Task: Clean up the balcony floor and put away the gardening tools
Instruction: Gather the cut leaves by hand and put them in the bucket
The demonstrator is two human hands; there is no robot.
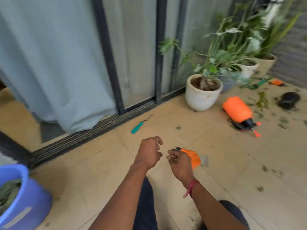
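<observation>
My left hand (149,153) hovers over the tiled floor with its fingers loosely curled and apart, holding nothing. Just to its right, my right hand (180,162) is closed on an orange glove (193,157) with a dark tip, which sticks out past the fingers. A teal-handled screwdriver (137,127) lies near the door track. On its side at the right lies an orange spray bottle (237,112) with a black nozzle. Cut leaves (262,101) are scattered over the floor at the right. A blue bucket (31,201) holding green leaves stands at the lower left.
A white pot (199,98) with a plant stands by the sliding door, with two more pots (249,70) behind it. A black round object (289,100), another orange item (276,82) and a green-handled tool (262,82) lie at the far right. A grey floor drain (204,161) sits beside the glove.
</observation>
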